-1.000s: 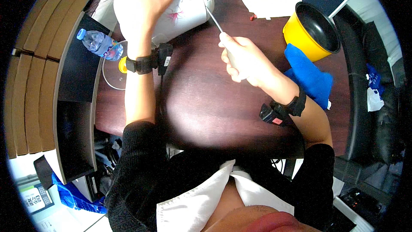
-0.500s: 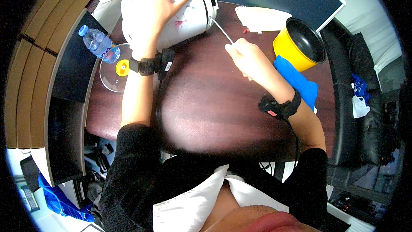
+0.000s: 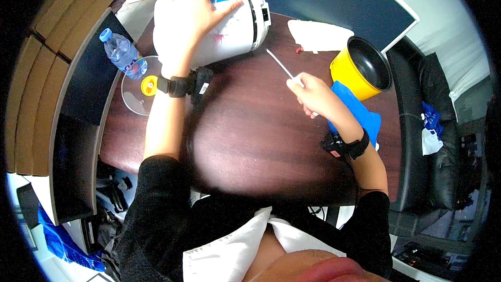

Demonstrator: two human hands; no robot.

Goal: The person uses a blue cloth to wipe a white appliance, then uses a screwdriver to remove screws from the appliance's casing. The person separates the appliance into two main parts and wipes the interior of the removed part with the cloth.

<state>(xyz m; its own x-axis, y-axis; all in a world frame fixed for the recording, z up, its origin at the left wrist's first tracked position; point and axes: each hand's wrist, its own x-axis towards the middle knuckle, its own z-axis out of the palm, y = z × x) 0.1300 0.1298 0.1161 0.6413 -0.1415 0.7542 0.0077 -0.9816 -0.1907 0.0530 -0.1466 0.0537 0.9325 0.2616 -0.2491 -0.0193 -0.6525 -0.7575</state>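
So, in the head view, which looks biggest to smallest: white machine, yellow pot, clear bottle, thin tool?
Largest to smallest, by area covered:
1. White machine
2. Yellow pot
3. Clear bottle
4. Thin tool, partly hidden in the right hand

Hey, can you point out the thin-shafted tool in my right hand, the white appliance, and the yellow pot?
Thin-shafted tool [image 3: 279, 63]: head view, on its metal shaft.
White appliance [image 3: 233, 32]: head view, on its rounded side.
Yellow pot [image 3: 346, 69]: head view, on its outer wall.

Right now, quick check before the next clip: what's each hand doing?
Left hand: open, fingers spread on the white appliance.
Right hand: closed, holding the thin-shafted tool.
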